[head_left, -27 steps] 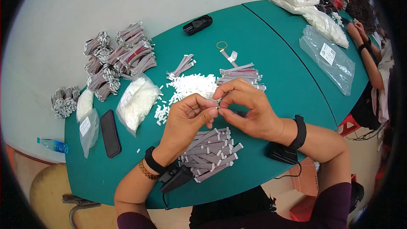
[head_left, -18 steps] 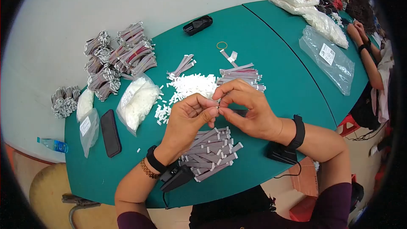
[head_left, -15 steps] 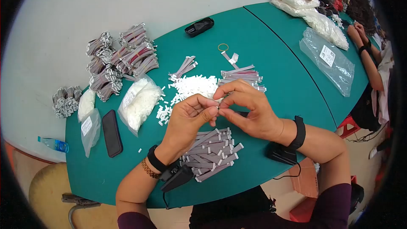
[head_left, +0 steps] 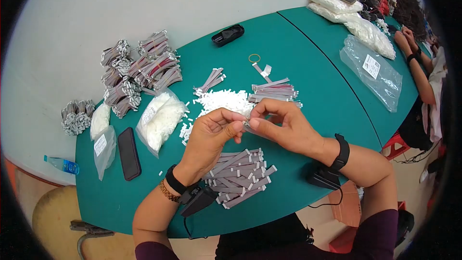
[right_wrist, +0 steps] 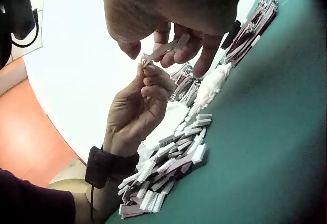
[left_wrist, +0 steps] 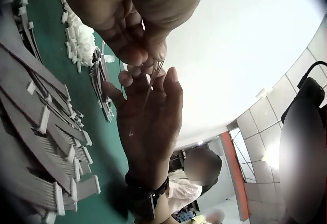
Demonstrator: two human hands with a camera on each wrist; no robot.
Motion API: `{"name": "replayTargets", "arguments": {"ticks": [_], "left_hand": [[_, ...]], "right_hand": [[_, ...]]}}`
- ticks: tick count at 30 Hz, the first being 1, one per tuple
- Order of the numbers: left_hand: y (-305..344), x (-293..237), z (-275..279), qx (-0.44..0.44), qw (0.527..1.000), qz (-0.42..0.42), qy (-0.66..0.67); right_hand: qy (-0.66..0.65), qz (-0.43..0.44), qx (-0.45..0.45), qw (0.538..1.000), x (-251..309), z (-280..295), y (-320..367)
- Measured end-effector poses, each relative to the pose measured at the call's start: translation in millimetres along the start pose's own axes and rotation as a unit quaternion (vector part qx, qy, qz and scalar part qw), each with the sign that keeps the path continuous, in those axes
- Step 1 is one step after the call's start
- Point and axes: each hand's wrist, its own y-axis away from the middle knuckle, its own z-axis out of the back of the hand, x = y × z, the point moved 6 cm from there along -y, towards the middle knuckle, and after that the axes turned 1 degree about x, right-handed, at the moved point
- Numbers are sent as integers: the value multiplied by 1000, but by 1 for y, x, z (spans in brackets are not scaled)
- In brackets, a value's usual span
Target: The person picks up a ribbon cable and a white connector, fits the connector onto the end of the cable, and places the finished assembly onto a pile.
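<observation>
Head view, both hands raised just above the green worktop [head_left: 313, 82], near centre.

Left hand [head_left: 211, 132]: thumb and forefinger closed together on one end of a short grey ribbon cable [head_left: 247, 124]; remaining fingers curled. Firm pinch, confirmed in the right wrist view.

Right hand [head_left: 284, 127]: thumb and fingertips clamped on the same cable from the other side, fingertips touching those of the left hand. Cable spans the two hands, clear of the worktop, and runs back under the right palm.

Around the hands (head view, clock positions taken from the pinch point):
- 6 o'clock, near: loose pile of ribbon cables with white end pieces [head_left: 238, 175], lying flat.
- 11 o'clock, just beside: heap of small white connectors [head_left: 221, 100].
- 1 o'clock, near: neat stack of grey cables [head_left: 274, 90].
- 12 o'clock, further out: rubber band [head_left: 254, 58].
- 9 o'clock: clear bag of white parts [head_left: 161, 118]; beyond it a black phone [head_left: 129, 153], face down or screen dark, cannot tell which.
- 10 o'clock, well apart: tied cable bundles [head_left: 139, 70].
</observation>
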Motion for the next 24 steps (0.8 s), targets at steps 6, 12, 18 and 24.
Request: {"name": "replayTargets", "arguments": {"ticks": [6,12,18,24], "left_hand": [[-1,2,-2,2,999,-6,-43],[-1,4,0,-7,999,-9,-35],[0,10,2,-5,999,32,32],[1,14,1,11,996,69,61]], "right_hand": [[-45,-42,11,998,-9,-3,1],[-74,-34,-7,997,-13,-2,1],[-97,-30,15,995,-16,-4,0],[-86,-51,28,995,-15,-4,1]]}}
